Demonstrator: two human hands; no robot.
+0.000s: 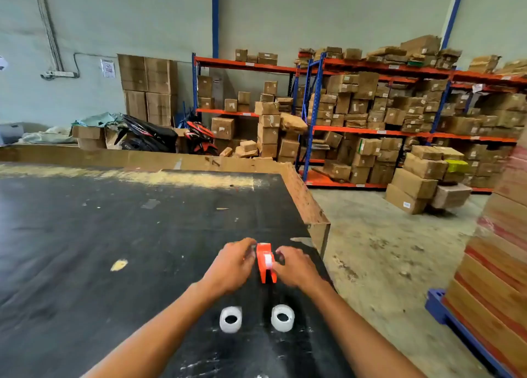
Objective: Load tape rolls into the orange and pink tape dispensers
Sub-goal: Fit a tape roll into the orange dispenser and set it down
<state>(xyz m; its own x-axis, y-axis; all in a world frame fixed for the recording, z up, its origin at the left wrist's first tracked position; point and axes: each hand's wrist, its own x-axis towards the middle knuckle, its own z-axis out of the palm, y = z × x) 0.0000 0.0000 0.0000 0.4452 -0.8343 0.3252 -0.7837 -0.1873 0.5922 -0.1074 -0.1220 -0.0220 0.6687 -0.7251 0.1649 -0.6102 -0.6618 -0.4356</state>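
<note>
An orange tape dispenser (265,263) stands on the black table (114,235) near its right edge, with a whitish tape piece showing in its top. My left hand (232,266) grips its left side and my right hand (293,266) grips its right side. Two white tape rolls lie flat on the table nearer to me: one on the left (231,319), one on the right (282,317), between my forearms. No pink dispenser is in view.
The table's right edge and a cardboard side wall (305,203) lie close to the dispenser. Beyond are concrete floor, orange-and-blue racks (399,132) full of cartons, and a stacked pallet (496,278) at right. A yellow scrap (119,265) lies on the table.
</note>
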